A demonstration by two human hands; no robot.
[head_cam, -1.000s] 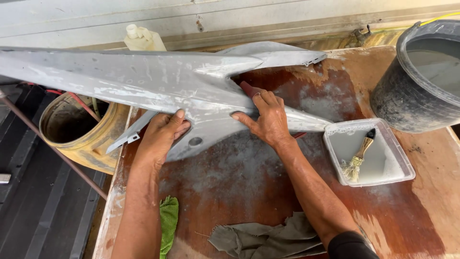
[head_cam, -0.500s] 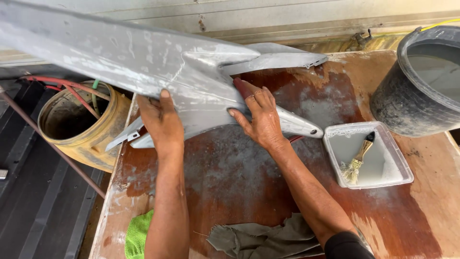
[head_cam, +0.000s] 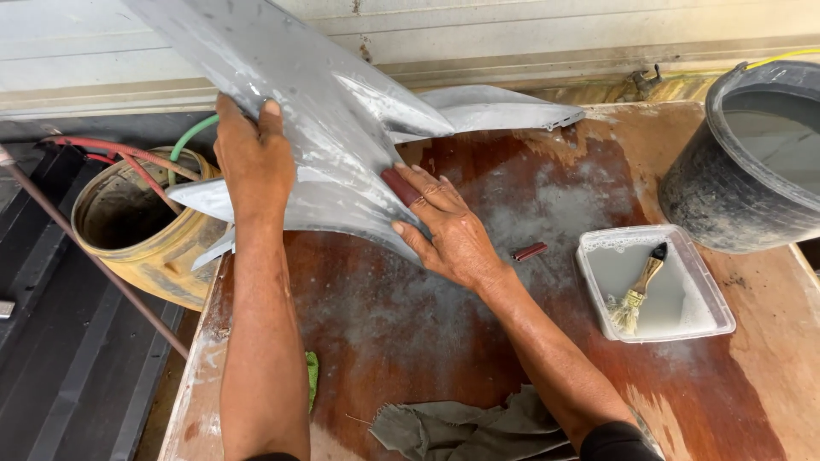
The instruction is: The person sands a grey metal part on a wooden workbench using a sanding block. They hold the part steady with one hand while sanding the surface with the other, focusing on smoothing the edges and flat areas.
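Your left hand (head_cam: 249, 158) is wrapped around the upper edge of the grey body panel (head_cam: 325, 111), tipping it up off the wet table (head_cam: 478, 341) – while your right hand (head_cam: 448, 230), fingers spread, pins a dark-red sanding pad (head_cam: 401, 186) flat to its surface (steadying the work).

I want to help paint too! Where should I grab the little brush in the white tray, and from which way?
Probably by the wooden handle of the brush, near its dark top end. That end leans up on the far right side of the white tray, out of the cloudy liquid, while the bristles lie wet at the near left. Coming from above on the bucket side looks easiest.
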